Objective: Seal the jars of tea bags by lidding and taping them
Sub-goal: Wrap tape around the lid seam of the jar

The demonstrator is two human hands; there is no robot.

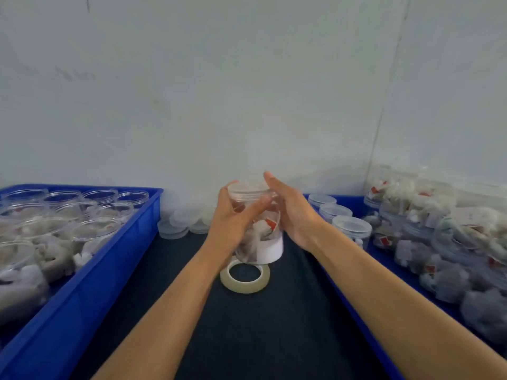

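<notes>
Presently we grip the jar (259, 231) in our left hand (233, 223), lid (248, 191) seated; our right hand (295, 212) is flat beside it. Tape roll (245, 278) lies below our wrists, so taping remains, we judge.

packing bench: blue crates (115, 259) of jars (352, 229)

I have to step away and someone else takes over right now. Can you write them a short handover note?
Left hand grips the jar of tea bags, lid on, upright on the dark mat. Right hand is open, fingers straight, beside the lid. Tape roll lies flat just in front of the jar. Left bin: open jars awaiting lids. Right bin: lidded jars. Spare lids by the wall. Next: tape this jar, though blur hides whether tape is already on.
</notes>
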